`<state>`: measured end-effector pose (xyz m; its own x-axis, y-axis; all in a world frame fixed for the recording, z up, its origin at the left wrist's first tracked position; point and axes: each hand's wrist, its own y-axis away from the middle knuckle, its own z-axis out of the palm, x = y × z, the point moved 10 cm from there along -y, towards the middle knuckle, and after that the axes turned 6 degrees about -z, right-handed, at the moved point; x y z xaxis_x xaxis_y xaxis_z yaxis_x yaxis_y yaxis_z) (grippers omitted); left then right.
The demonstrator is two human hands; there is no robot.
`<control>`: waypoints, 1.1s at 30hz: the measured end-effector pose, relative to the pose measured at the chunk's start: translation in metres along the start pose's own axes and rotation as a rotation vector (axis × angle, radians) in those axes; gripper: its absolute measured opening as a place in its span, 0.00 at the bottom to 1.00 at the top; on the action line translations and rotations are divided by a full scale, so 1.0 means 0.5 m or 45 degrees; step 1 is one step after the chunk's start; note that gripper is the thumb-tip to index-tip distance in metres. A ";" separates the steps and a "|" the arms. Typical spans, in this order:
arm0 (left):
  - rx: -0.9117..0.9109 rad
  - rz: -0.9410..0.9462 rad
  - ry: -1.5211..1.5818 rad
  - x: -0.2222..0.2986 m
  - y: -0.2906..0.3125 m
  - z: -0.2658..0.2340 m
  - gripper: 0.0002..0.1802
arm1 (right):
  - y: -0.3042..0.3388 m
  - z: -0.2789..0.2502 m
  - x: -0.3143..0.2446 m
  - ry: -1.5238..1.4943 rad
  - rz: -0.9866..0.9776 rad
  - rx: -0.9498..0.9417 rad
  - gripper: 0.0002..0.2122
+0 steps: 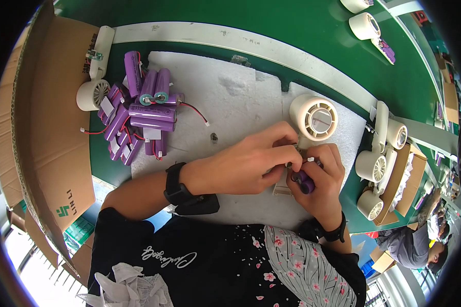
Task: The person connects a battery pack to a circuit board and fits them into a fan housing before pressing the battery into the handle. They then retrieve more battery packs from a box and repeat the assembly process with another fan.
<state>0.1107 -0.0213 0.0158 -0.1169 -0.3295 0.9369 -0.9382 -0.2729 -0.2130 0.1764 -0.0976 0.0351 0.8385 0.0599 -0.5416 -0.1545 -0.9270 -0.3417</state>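
Observation:
A cream handheld fan (298, 112) lies on the white foam sheet, its round grille facing up and its handle end partly hidden beneath my fingers. My right hand (323, 176) is closed around a purple battery cell (306, 183), with a small white connector (311, 159) showing by the fingertips. Close beside it, my left hand (256, 158) pinches something small at the fan's handle end; the fingers cover most of it. Part of a cream shell (283, 190) shows below, between the two hands.
Purple battery cells (151, 112) with red wires are piled on the left of the foam sheet (200, 97). A large cardboard box (61, 112) and another fan (93, 94) stand beyond. Several fans (371, 166) and an open carton (402, 187) are at right. A co-worker (410, 245) sits further off.

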 end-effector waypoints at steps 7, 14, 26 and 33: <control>0.035 -0.031 -0.020 -0.001 0.003 -0.004 0.15 | 0.003 0.000 -0.004 -0.046 -0.033 -0.029 0.11; 0.088 -0.039 -0.038 0.002 0.005 -0.011 0.21 | 0.018 -0.015 0.005 -0.089 0.010 0.053 0.13; 0.111 0.023 0.005 0.006 0.000 -0.014 0.27 | 0.012 -0.034 -0.002 -0.057 -0.056 0.201 0.15; 0.090 -0.254 0.120 -0.033 0.004 -0.003 0.27 | 0.027 -0.033 0.031 -0.155 0.171 0.273 0.14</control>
<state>0.1100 -0.0148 0.0002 0.0357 -0.1776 0.9834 -0.9210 -0.3877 -0.0366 0.1961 -0.1154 0.0348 0.7363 -0.0022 -0.6767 -0.3778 -0.8310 -0.4084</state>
